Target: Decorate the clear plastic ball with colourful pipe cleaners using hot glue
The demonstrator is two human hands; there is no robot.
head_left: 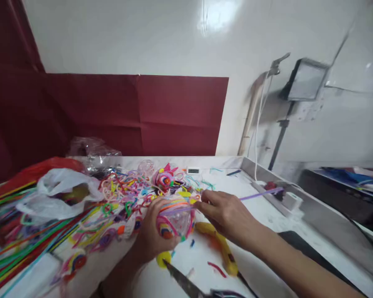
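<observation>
My left hand (153,231) is wrapped round the side of a see-through plastic ball (182,221). Pink, orange and yellow strips circle the ball, and a round eye-like piece sits low on its left side. My right hand (225,213) pinches a purple pipe cleaner (251,195) at the ball's upper right. One part of the purple strip lies across the ball; its other end sticks out to the right, past my hand. Under my right hand lies a yellow glue gun (225,250). Scissors (186,281) point at a yellow round piece (163,259) just below the ball.
Bundled pipe cleaners (27,252) and a white plastic bag (65,194) crowd the left. Behind the ball lie many small craft pieces, a decorated ball (164,180) and a small digital display (193,170). A power strip (292,202) and lamp (307,80) stand right.
</observation>
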